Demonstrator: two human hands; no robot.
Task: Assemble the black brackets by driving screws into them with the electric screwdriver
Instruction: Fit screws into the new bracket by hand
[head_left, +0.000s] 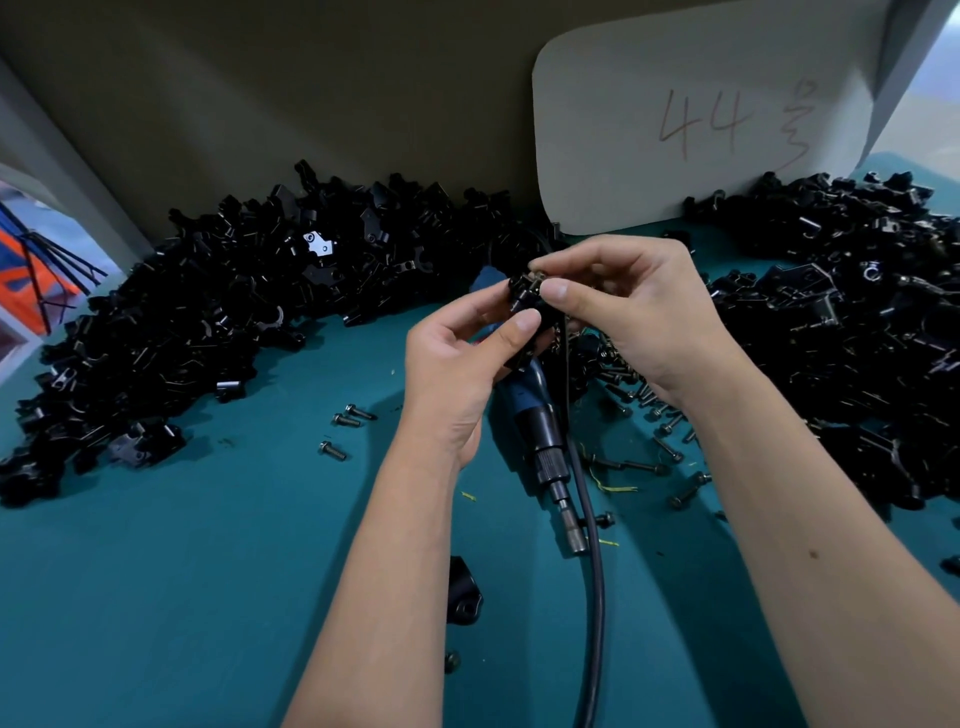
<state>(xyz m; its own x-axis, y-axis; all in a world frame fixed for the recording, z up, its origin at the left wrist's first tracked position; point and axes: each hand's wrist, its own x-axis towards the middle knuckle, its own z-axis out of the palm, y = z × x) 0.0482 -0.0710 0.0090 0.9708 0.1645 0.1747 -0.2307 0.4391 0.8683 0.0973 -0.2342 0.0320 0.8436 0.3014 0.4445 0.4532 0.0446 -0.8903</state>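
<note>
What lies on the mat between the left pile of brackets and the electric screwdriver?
In the head view, three loose screws lie on the teal mat between the left pile and the electric screwdriver.

Small black bracket (525, 304) above the teal table — blue-and-black electric screwdriver (535, 415) flat beneath, loose screws (347, 420) nearby.

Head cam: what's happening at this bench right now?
A person holds a small black bracket up over the teal table with both hands: the left hand grips it from below, and the right hand pinches at its top, apparently seating a screw. The blue electric screwdriver lies untouched on the table beneath the hands, cable attached. Heaps of black brackets sit left and right, with loose dark screws scattered around.
</note>
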